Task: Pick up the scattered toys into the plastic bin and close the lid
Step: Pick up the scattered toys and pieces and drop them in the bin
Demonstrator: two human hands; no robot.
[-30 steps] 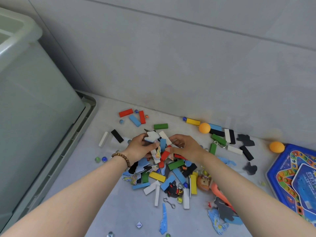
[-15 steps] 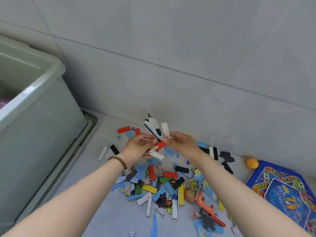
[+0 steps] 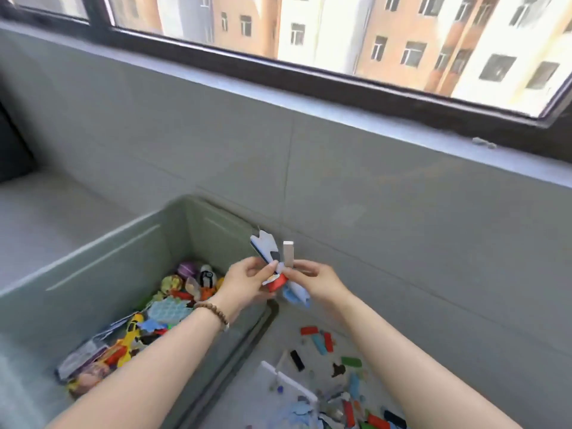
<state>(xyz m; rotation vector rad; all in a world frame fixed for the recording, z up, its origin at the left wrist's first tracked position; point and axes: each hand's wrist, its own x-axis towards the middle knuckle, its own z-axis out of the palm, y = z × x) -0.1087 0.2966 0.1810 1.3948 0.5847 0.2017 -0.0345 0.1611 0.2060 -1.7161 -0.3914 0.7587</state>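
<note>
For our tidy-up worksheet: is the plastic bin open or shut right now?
Open. Nothing covers the bin; the toys inside it show plainly from above.

Left hand (image 3: 247,281) and right hand (image 3: 315,281) jointly pinching a handful of toy pieces (image 3: 267,249) above the right rim of the open plastic bin (image 3: 93,246), which contains mixed toys (image 3: 167,308); loose blocks (image 3: 320,343) lie on the floor (image 3: 288,323) beside it.

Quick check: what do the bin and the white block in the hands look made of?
Bin: likely plastic, pale green, smooth semi-matte walls with moulded ribs. White block: painted wood or hard plastic; flat matte faces, square edges; too blurred to settle.
</note>
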